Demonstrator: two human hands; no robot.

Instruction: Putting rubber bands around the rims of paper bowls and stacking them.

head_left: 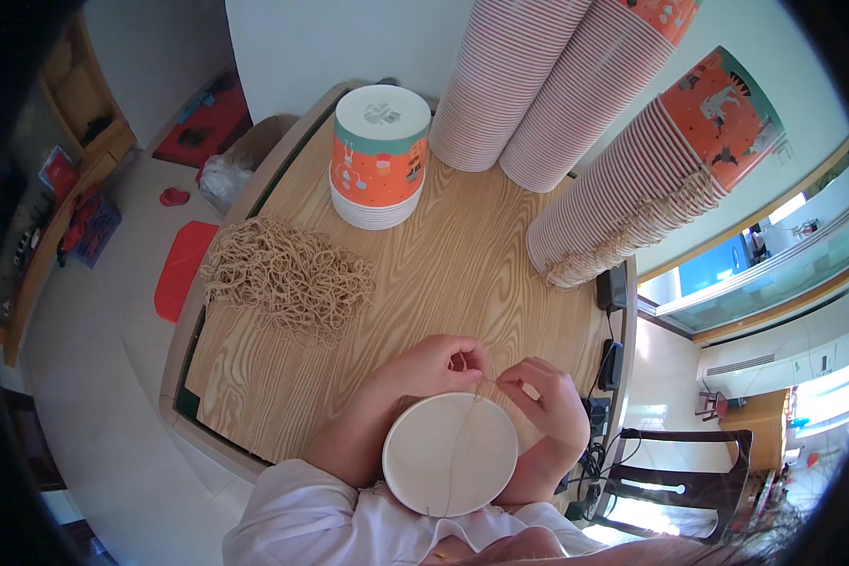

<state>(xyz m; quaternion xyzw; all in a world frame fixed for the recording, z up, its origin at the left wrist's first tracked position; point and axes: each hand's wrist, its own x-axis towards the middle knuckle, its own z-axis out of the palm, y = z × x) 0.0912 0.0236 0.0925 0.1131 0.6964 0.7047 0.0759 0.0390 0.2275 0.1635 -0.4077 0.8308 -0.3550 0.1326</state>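
Observation:
A round white paper bucket point(423, 460) stands between my forearms at the near table edge, its rim toward me. A thin tan string point(456, 457) runs across it from the near rim to the far rim. Just beyond the far rim, my left hand point(451, 364) pinches the string between thumb and finger. Close on its right, my right hand point(543, 394) is also closed in a pinch at the string. The fingertips nearly meet, and the exact shape of the string between them is too fine to make out.
A heap of tan string point(292, 275) lies on the wooden table point(443, 274) at left. Behind it stands a short stack of upturned orange and green buckets point(379, 160). Tall bucket stacks point(509, 80) rise at the back, another stack point(623, 179) with strings at right.

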